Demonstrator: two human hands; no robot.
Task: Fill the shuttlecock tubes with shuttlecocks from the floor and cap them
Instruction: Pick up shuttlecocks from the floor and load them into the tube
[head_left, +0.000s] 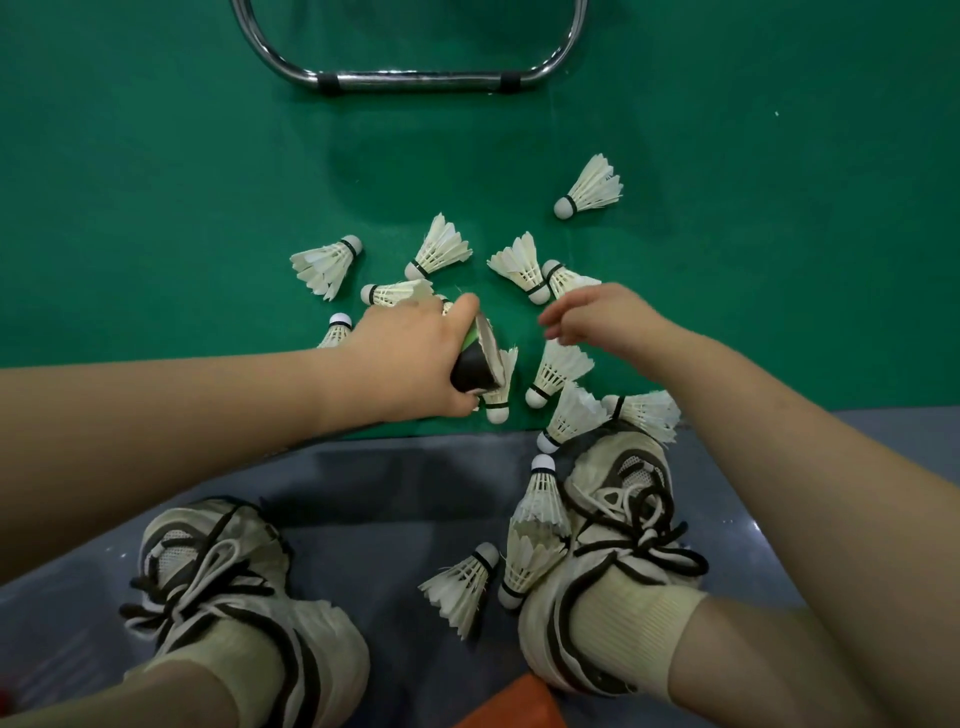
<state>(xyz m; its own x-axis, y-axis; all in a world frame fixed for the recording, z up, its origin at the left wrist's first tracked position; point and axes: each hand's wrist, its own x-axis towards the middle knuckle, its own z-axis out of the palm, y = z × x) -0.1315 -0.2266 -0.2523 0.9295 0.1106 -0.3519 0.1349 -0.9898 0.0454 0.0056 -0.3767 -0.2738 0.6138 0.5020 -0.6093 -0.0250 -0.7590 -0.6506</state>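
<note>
One risk stands out in the head view. The left hand (410, 353) grips a dark tube (471, 366) low over the green floor (156, 208), with its mouth turned toward the right hand (587, 317). Any of the shuttlecocks (589, 187) fed in crooked or feathers-first would likely crush its skirt. The right hand hovers over the pile, fingers loose and holding nothing. Several shuttlecocks lie against the right shoe (618, 499), and a shifted foot could flatten them. Counted: one tube, no cap in sight, two shoes, and at least fourteen shuttlecocks on the floor, from centre to lower right. Another may hide behind the left hand.
</note>
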